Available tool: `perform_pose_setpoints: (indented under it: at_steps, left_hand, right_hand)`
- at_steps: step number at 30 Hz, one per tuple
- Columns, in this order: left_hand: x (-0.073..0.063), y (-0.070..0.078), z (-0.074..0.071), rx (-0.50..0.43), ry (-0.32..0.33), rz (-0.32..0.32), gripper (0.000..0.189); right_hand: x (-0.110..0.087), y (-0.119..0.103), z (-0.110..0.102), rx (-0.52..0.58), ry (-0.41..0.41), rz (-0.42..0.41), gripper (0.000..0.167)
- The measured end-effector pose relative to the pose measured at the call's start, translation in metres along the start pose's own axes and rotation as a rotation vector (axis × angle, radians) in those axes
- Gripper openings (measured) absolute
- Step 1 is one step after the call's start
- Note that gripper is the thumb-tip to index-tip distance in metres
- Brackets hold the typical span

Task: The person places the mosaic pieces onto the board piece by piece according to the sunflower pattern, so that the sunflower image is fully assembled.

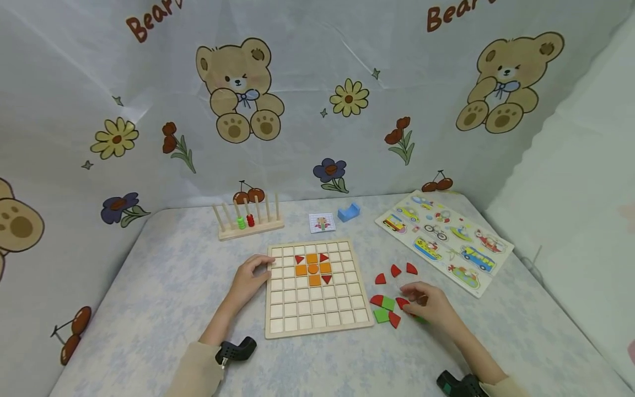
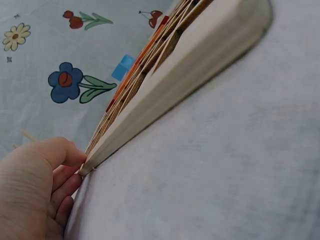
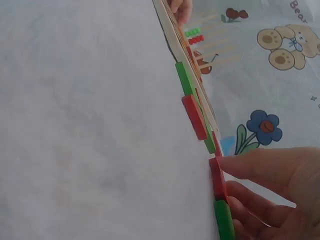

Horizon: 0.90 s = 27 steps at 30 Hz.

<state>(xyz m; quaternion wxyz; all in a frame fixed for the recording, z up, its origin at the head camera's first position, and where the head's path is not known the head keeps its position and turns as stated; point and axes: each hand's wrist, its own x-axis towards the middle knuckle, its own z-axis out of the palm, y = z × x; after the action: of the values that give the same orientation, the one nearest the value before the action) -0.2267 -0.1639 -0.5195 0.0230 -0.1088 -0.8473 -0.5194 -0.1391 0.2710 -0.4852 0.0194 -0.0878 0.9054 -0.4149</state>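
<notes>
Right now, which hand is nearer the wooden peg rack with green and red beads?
Left. The left hand is below the wooden peg rack in the head view; the right hand is farther, right of the square wooden grid board.

Support: table (image 1: 159,264), flat, pale surface with bluish mottling. Centre: wooden grid board (image 1: 303,310), lying flat. Behind it, left to right: wooden rod stand (image 1: 252,229), upright; small printed card (image 1: 322,223); blue block (image 1: 349,213), just beside card. Right rear: picture board (image 1: 445,241), set diagonally. Right of grid board: loose red wedges (image 1: 395,271), green pieces (image 1: 381,316), some touching.
</notes>
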Motion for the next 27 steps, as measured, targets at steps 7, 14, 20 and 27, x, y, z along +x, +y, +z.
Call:
perform_pose_setpoints:
  at_steps: [7,14,20,27]
  left_hand:
    - [-0.002,0.002,-0.001,-0.027,-0.014,-0.021,0.030]
    - [0.000,0.001,0.000,-0.020,-0.004,-0.011,0.030]
    - [-0.001,-0.001,0.002,-0.019,-0.014,-0.007,0.031]
    - [0.000,0.000,0.001,-0.014,0.002,-0.004,0.031]
  right_hand:
    - [-0.012,0.003,0.000,-0.059,0.025,0.053,0.039]
    - [-0.019,0.007,-0.005,-0.029,0.028,0.069,0.044]
    - [-0.016,-0.001,-0.005,-0.056,0.096,0.022,0.038]
    - [0.015,-0.038,0.024,0.027,0.137,-0.188,0.030]
